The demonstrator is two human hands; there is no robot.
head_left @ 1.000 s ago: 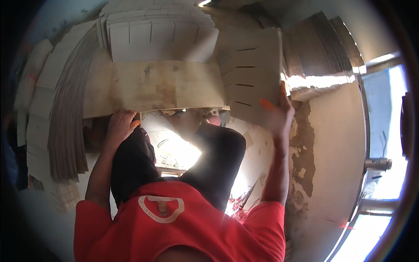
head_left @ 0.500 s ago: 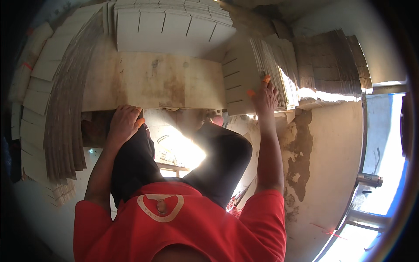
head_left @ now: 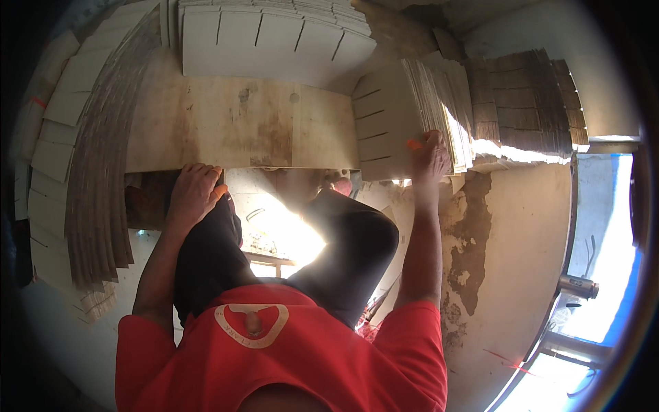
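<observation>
On the right of the desk (head_left: 213,123), the right hand (head_left: 430,158) bends its fingers (head_left: 432,138) against the slotted cardboard stack (head_left: 401,113), probably separating one piece for gentle lifting next, the left hand (head_left: 194,196) resting, both grips unclear.

Free passage lies over the wooden board (head_left: 213,123), cardboard stacks (head_left: 274,49) blocking three sides.

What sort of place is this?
Probably a small workshop: a stained wooden worktop, a pile of slotted, cardboard-like sheets at its far side, and another slotted stack at the right hand.
</observation>
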